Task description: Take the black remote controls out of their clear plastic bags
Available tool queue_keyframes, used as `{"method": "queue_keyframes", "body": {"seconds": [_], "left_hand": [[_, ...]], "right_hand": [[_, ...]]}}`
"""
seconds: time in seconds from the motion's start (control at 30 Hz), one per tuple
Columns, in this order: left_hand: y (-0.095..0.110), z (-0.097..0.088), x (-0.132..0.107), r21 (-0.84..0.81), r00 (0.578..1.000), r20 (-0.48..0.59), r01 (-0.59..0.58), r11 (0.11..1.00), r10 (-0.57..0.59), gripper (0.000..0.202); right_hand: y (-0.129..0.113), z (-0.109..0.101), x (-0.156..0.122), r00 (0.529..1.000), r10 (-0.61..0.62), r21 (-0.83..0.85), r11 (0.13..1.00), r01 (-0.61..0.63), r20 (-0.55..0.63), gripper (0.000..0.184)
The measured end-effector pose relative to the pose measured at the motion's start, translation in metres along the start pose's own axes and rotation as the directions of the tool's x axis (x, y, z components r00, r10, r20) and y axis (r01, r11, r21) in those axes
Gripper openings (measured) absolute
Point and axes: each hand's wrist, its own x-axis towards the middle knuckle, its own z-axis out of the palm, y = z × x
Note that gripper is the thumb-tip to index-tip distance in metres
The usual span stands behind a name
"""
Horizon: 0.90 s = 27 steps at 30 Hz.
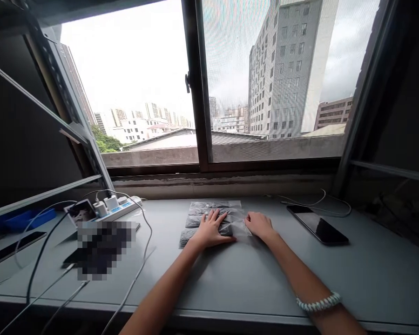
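Note:
A clear plastic bag [235,204] lies flat on the table, with several dark grey folded cloth-like bundles [187,235] in rows inside it. My left hand [211,228] is spread over the bundles and presses on them, hiding part of the bag. At the bag's right end my right hand [260,224] is closed, its fingers pinching the clear plastic, which is drawn into creases between the two hands. What exactly the bundles are cannot be made out.
A black phone [317,224] lies to the right, a white cable [330,203] behind it. On the left are a power strip [117,209] with chargers, a blurred-out device [104,251], loose cables and a blue tray [31,221]. A window stands behind the grey table [237,284].

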Motion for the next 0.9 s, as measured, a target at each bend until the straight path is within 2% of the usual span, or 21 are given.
{"method": "queue_keyframes", "body": {"seconds": [0.4,0.9], "left_hand": [[-0.0025,0.0022,0.0022,0.022,1.0,-0.016,-0.017,1.0,0.017,0.1],[-0.0002,0.0067,0.0001,-0.027,0.999,-0.041,-0.021,0.999,0.02,0.1]], "right_hand": [[0.0003,0.0005,0.0019,1.0,0.018,-0.032,0.999,-0.018,0.005,0.026],[0.0016,-0.0017,-0.0021,0.999,0.029,-0.078,0.997,-0.026,0.041,0.029]]}}
